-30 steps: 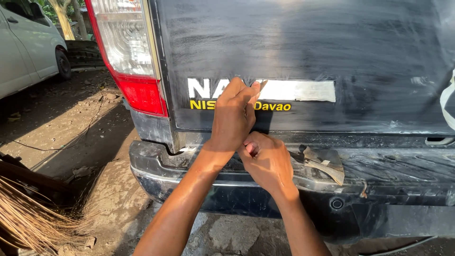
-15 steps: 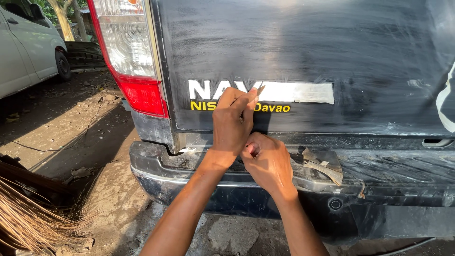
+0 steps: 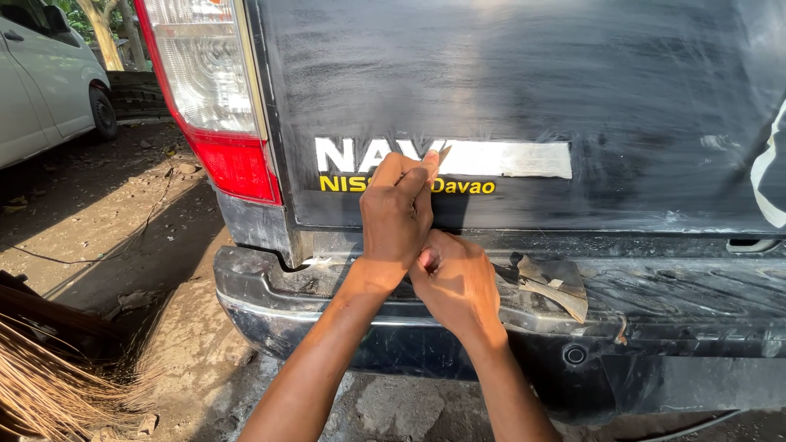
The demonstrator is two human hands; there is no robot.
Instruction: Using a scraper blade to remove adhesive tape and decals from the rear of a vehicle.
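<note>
a small blade [image 3: 443, 154] is pinched in the left hand [image 3: 397, 214] against the white lettering strip [image 3: 499, 159] on the black tailgate [image 3: 524, 98]; the right hand [image 3: 454, 282], curled loosely and holding nothing visible, is pressed beneath the left for steadiness, above the bumper [image 3: 327, 303].

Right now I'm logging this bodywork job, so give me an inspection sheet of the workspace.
Surface: dark tailgate, scuffed and dull all over.
Job's things: white lettering strip, partly covered by the left hand; small blade-like tool tip at the lettering.
Clutter: folded sheets, possibly sandpaper, on the rear bumper; broom bristles lower left.
Grippers: left hand pinches the tool against the lettering; right hand sits below it, touching the left wrist; whether it holds anything cannot be told.
Cables: thin line on the dirt ground.
Surroundings: tail lamp, white vehicle, tree trunk behind.
</note>
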